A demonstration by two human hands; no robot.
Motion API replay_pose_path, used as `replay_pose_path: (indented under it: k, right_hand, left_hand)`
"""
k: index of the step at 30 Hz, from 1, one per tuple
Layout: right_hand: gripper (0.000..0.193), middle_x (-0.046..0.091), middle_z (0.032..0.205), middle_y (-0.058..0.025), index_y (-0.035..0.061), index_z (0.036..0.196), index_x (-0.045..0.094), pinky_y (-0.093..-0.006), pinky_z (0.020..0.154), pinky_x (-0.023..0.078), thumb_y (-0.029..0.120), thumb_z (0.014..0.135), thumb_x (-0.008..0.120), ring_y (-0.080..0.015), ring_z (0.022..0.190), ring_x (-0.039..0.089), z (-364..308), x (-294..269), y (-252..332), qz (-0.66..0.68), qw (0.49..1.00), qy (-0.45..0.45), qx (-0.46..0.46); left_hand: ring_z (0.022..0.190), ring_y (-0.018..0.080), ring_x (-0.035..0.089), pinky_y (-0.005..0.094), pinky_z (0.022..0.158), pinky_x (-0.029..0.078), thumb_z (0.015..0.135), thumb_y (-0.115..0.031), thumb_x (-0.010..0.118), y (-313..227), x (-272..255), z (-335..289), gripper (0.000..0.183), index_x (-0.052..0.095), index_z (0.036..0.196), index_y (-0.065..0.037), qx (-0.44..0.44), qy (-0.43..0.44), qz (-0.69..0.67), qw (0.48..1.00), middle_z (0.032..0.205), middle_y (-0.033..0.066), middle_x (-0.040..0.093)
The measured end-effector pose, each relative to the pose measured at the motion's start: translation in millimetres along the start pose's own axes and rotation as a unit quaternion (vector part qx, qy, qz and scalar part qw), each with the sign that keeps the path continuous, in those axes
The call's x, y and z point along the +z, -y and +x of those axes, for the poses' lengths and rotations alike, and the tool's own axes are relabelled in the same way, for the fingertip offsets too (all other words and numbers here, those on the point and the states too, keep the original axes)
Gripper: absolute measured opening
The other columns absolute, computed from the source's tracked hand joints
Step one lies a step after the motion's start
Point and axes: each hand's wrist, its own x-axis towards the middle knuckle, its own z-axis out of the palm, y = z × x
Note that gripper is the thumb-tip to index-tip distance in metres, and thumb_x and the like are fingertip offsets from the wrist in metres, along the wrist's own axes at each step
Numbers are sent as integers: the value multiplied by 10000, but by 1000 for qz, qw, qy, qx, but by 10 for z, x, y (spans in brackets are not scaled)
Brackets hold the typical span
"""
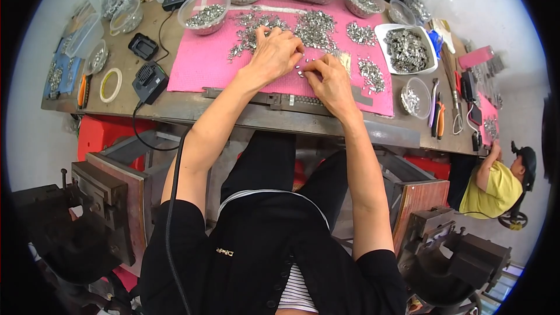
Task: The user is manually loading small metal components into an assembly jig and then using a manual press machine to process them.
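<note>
Black-sleeved arms reach up to mid-frame, where the left hand (274, 52) lies fingers-down on the pink mat (198, 70) and the right hand (329, 79) pinches small metal clips (303, 69), lined up between them for easy picking, heaps (315, 26) just beyond.

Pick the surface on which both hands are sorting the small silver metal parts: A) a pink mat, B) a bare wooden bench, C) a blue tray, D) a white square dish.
A: the left hand and right hand both rest among small metal parts on the pink mat; the white dish sits off to the right, untouched.
</note>
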Motion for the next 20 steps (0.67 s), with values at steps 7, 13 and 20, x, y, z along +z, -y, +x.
replay_pose_path:
  k: [7, 13, 20]
  right_hand:
    - [104, 618, 853, -125, 29, 906, 738, -419, 753, 487, 67, 812, 758, -307, 823, 607, 4, 33, 13, -33, 999, -18, -21]
    - [110, 613, 878, -132, 13, 922, 681, -452, 786, 474, 74, 837, 716, -333, 869, 602, -67, 2, -43, -10, 1000, -13, -14]
    - [72, 630, 900, -112, 27, 945, 666, -393, 811, 495, 18, 880, 694, -261, 828, 637, -448, -177, 271, 116, 993, -1, 26]
  left_hand:
    - [930, 244, 612, 543, 971, 340, 825, -181, 732, -14, 31, 29, 66, 727, 860, -125, -5, -3, 6, 1000, 885, 37, 679]
    - [898, 204, 611, 494, 1023, 323, 862, -162, 714, -143, -99, -69, 82, 699, 919, -104, -2, -22, -17, 1000, 843, 20, 647]
    - [908, 209, 616, 429, 981, 363, 811, -164, 750, -474, -327, -685, 120, 698, 905, -110, -10, -34, -128, 991, 854, 27, 657]
